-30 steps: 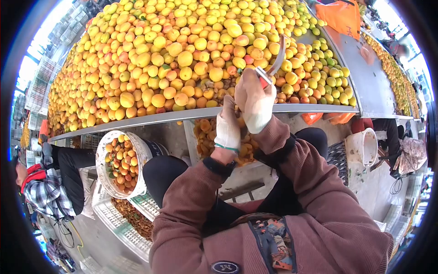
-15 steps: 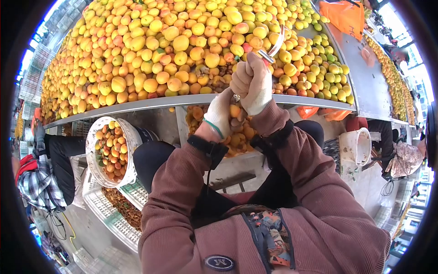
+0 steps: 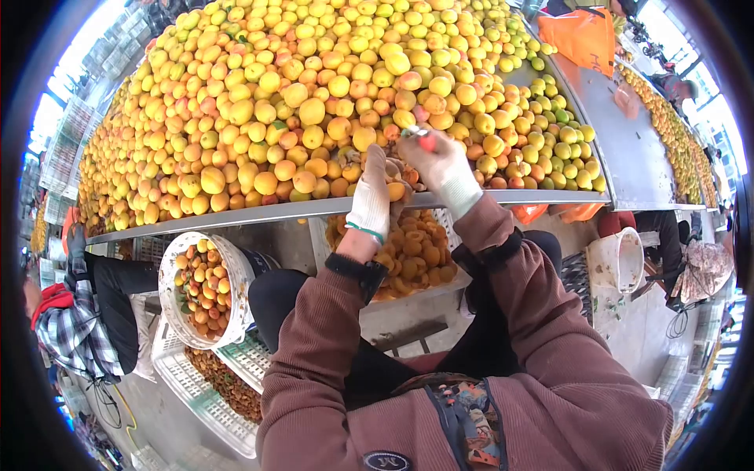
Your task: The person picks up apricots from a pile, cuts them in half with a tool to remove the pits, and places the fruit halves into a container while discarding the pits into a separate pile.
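Note:
My left hand [image 3: 372,196], in a white glove with a green-edged cuff, is closed around an apricot [image 3: 397,191] at the table's front edge. Beside it on the right, my gloved right hand [image 3: 441,161] grips a red-handled metal tool [image 3: 425,141]. Its metal end points up and left, over the fruit, and is partly blurred. Just beyond both hands lies a large heap of yellow and orange apricots [image 3: 236,118]. Below my wrists, a crate of apricot pieces [image 3: 416,255] stands under the table edge.
The metal table rim [image 3: 275,213] runs across in front of me. At left, a white bucket [image 3: 166,294] holds whole apricots, above a white crate [image 3: 177,377] with brown pits. A white bucket [image 3: 628,259] and an orange bag [image 3: 577,39] are at right. A person [image 3: 75,330] sits at far left.
My right hand has come down, turning the tool from pointing up and right to up and left. The hands have separated slightly, and the view has shifted, showing more of the crate below.

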{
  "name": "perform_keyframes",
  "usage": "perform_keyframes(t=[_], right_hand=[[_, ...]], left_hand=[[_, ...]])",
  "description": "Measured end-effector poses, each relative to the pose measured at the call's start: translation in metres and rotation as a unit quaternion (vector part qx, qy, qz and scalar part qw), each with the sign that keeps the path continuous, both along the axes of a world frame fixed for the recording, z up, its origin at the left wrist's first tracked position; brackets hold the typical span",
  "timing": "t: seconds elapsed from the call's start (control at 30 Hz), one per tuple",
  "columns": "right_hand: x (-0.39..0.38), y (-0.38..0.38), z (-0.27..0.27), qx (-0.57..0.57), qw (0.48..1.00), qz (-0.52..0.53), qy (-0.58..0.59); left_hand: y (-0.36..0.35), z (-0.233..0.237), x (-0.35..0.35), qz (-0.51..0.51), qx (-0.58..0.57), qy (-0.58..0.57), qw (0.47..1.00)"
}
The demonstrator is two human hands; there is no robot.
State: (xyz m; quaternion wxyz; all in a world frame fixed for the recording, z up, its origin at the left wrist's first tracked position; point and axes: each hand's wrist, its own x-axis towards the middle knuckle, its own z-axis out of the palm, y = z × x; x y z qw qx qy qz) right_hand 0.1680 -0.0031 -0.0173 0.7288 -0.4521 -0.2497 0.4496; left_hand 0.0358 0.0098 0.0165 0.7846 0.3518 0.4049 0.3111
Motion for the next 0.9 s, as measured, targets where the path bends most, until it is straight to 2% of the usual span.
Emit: perform_keyframes(t=[0.03,0.07,0.1,0.17,0.2,0.23,0.27,0.3,0.33,0.37,0.4,0.43,0.47,0.5,0.53,0.57,0.6,0.63,0.67,0.7,0.73,0.8,0.83,0.9], right_hand=[[-0.005,-0.007,0.011,0.001,1.000,-0.002,0.000],[-0.010,-0.019,0.021,-0.068,0.973,0.043,-0.216],[-0.014,-0.027,0.032,-0.135,0.893,0.085,-0.420],[-0.006,-0.026,0.028,-0.140,0.900,0.115,-0.397],[-0.006,-0.024,0.024,-0.141,0.889,0.075,-0.430],[-0.005,-0.022,0.021,-0.141,0.875,0.033,-0.461],[0.001,-0.022,0.019,-0.149,0.868,-0.034,-0.473],[0.008,-0.019,0.018,-0.149,0.868,-0.036,-0.472],[0.017,-0.015,0.017,-0.139,0.887,-0.076,-0.433],[0.025,-0.013,0.014,-0.129,0.903,-0.115,-0.394],[0.023,-0.022,0.039,-0.135,0.941,-0.074,-0.301],[0.025,-0.023,0.038,-0.135,0.942,-0.076,-0.299],[0.026,-0.023,0.037,-0.111,0.948,-0.083,-0.286],[0.029,-0.024,0.035,-0.087,0.954,-0.091,-0.273],[0.033,-0.023,0.030,-0.114,0.942,-0.082,-0.304],[0.034,-0.025,0.025,-0.115,0.943,-0.084,-0.301],[0.030,-0.028,0.028,-0.114,0.951,-0.058,-0.281],[0.025,-0.031,0.032,-0.112,0.958,-0.030,-0.262],[0.021,-0.034,0.037,-0.125,0.937,-0.035,-0.325],[0.021,-0.034,0.035,-0.123,0.937,-0.034,-0.326],[0.021,-0.034,0.033,-0.132,0.929,-0.027,-0.346],[0.021,-0.036,0.031,-0.158,0.925,-0.006,-0.345],[0.020,-0.036,0.028,-0.160,0.925,-0.004,-0.345],[0.021,-0.036,0.019,-0.121,0.931,-0.019,-0.344]], left_hand=[[-0.001,0.006,-0.003,-0.022,0.022,0.033,0.999],[0.000,0.012,-0.002,-0.014,0.007,0.025,1.000],[0.002,0.007,0.002,-0.016,0.005,0.025,1.000],[0.010,-0.020,0.012,0.060,0.035,0.010,0.998],[0.018,-0.022,0.005,0.023,0.165,-0.002,0.986],[0.021,-0.025,0.000,0.022,0.166,0.000,0.986],[0.023,-0.027,-0.006,-0.005,0.111,0.015,0.994],[0.020,-0.005,-0.013,-0.031,0.055,0.029,0.998],[0.015,0.015,-0.021,-0.073,0.086,0.061,0.992],[0.017,0.002,-0.024,-0.074,0.087,0.061,0.992],[0.022,-0.021,-0.026,-0.122,0.435,0.092,0.887],[0.019,-0.017,-0.028,-0.155,0.725,0.109,0.662],[0.005,-0.014,-0.040,-0.266,0.399,0.175,0.860],[0.005,-0.008,-0.045,-0.269,0.400,0.177,0.858],[0.009,-0.003,-0.052,-0.275,0.578,0.273,0.719],[0.011,-0.001,-0.055,-0.264,0.721,0.351,0.536],[0.015,0.001,-0.052,-0.236,0.702,0.433,0.513],[0.023,-0.003,-0.050,-0.202,0.701,0.448,0.517],[0.028,-0.010,-0.042,-0.154,0.639,0.462,0.595],[0.030,-0.014,-0.034,-0.103,0.570,0.471,0.665],[0.032,-0.013,-0.026,-0.102,0.570,0.472,0.665],[0.032,-0.014,-0.013,-0.068,0.638,0.486,0.593],[0.033,-0.018,-0.007,-0.069,0.636,0.487,0.595],[0.035,-0.022,0.003,-0.146,0.603,0.542,0.566]])
